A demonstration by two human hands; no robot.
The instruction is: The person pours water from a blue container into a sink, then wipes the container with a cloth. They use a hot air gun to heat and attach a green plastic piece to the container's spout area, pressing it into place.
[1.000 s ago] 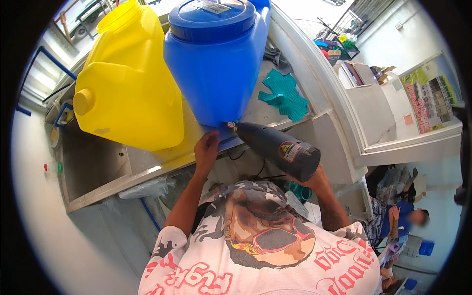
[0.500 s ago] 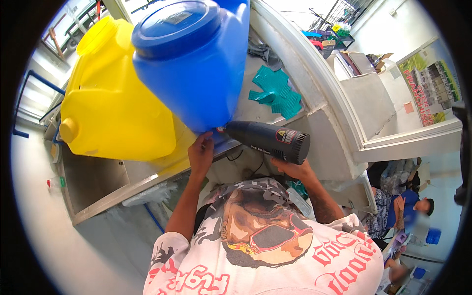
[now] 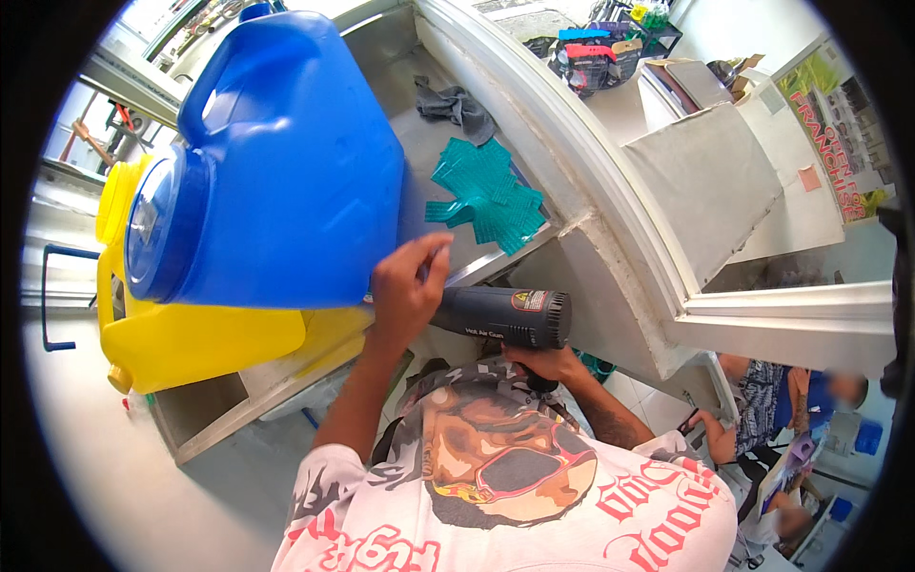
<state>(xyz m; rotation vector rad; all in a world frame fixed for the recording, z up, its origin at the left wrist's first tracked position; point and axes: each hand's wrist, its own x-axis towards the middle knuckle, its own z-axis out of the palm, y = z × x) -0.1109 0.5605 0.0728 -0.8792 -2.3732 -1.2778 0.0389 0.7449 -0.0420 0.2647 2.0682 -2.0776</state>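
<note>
A person in a white printed T-shirt (image 3: pixel 496 496) stood at the near edge of a metal worktop (image 3: pixel 496 143), seen from above. Their left hand (image 3: pixel 405 291) was raised to the lower right side of a large blue plastic jug (image 3: pixel 276 172), fingers curled together and the fingertips (image 3: pixel 434 250) pressed against the jug's wall — it gripped nothing. The jug lay tipped on its side near the worktop's near-left corner, its round blue lid (image 3: pixel 152 224) facing left and its moulded handle toward the far edge. Beneath and behind it, touching it, sat a yellow jug (image 3: pixel 205 338) of similar size, reaching out past the blue one on the left.

The right hand (image 3: pixel 543 362) was wrapped shut around the grip of a dark grey heat gun (image 3: pixel 505 316), held at the worktop's near edge. The gun's barrel pointed left, toward the left hand and the jug's lower wall; its nozzle was hidden behind the left hand, so whether it touched the jug could not be told.

Further along the worktop, right of the blue jug, lay a teal plastic mesh piece (image 3: pixel 486 195) — flat, with star-like arms. A crumpled grey cloth (image 3: pixel 457 105) lay beyond it, toward the far edge. Another person (image 3: pixel 772 410) sat low at the right, well apart.
</note>
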